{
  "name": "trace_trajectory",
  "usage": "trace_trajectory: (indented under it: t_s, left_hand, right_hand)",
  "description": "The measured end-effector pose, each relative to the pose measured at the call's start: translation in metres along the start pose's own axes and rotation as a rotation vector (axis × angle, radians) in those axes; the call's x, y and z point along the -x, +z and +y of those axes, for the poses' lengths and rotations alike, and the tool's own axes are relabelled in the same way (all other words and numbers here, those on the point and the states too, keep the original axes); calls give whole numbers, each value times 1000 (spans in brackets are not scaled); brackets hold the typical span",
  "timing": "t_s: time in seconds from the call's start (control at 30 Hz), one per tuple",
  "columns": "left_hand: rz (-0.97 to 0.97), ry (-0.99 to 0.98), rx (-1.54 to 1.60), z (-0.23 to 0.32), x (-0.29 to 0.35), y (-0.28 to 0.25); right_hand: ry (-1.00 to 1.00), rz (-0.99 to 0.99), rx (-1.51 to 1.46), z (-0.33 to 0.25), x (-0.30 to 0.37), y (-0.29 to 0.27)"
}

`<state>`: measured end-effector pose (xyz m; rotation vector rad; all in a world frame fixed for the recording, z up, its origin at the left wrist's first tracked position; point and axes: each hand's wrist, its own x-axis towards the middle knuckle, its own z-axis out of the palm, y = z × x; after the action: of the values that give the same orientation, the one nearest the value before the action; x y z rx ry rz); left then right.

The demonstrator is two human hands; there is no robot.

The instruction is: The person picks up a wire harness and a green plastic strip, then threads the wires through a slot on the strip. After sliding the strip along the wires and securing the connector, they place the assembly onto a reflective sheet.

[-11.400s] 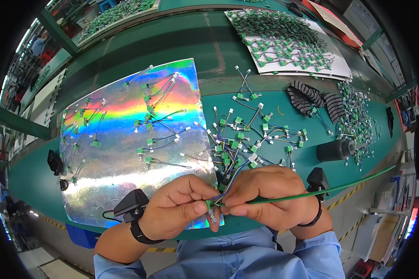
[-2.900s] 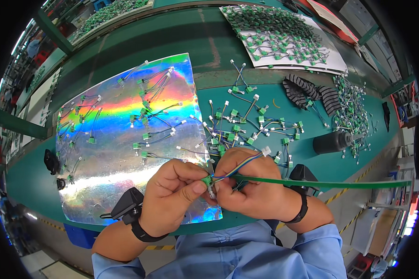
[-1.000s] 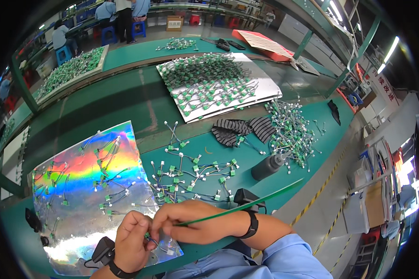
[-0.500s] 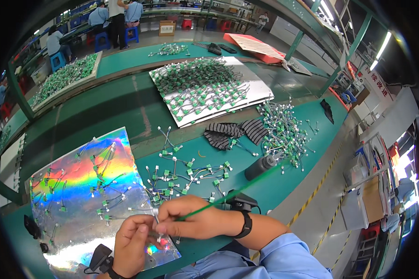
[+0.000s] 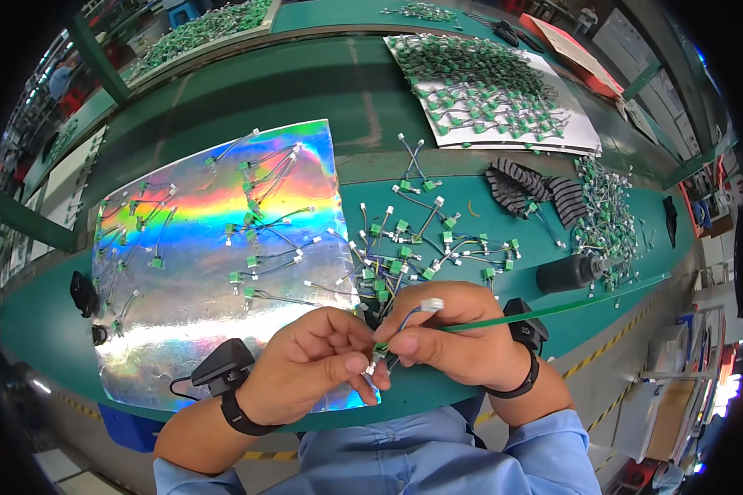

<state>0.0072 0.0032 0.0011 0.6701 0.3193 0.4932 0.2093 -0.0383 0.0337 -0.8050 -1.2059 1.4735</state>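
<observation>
Both my hands meet in front of me at the near edge of the bench. Between them is a short wire harness (image 5: 432,305), with a white plug above my right fingers and a green block low between the fingertips. My left hand (image 5: 309,363) pinches its lower end between thumb and fingers. My right hand (image 5: 462,338) grips the wires, and a long thin green strip (image 5: 570,307) sticks out from that hand to the right. How the strip sits inside the palm is hidden. Several similar harnesses (image 5: 396,266) lie loose just beyond my hands.
A shiny rainbow sheet (image 5: 173,322) with scattered harnesses lies left. On the right are a dark bottle (image 5: 563,273), a striped cloth (image 5: 520,186) and a harness pile (image 5: 607,219). Farther back, a white board (image 5: 570,136) carries rows of harnesses.
The view has tilted down and shifted left. My hands stay together; the harness's white plug now shows above my right fingers. The green strip is still in my right hand.
</observation>
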Motion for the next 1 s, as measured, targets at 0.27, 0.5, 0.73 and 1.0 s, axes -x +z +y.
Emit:
trace_trajectory:
  t_s: [0.27,0.5,0.73,1.0]
  left_hand:
    - [27,23,-26,1,2,1]
    - [4,67,61,1,2,-3]
    - [1,64,107,1,2,-3]
    - [-43,50,72,1,3,-3]
  right_hand:
    - [0,21,-104,7,-2,9]
    - [-22,131,-26,5,-3,-1]
    - [-27,18,-119,-2,4,1]
    - [-155,-44,-78,2,2,9]
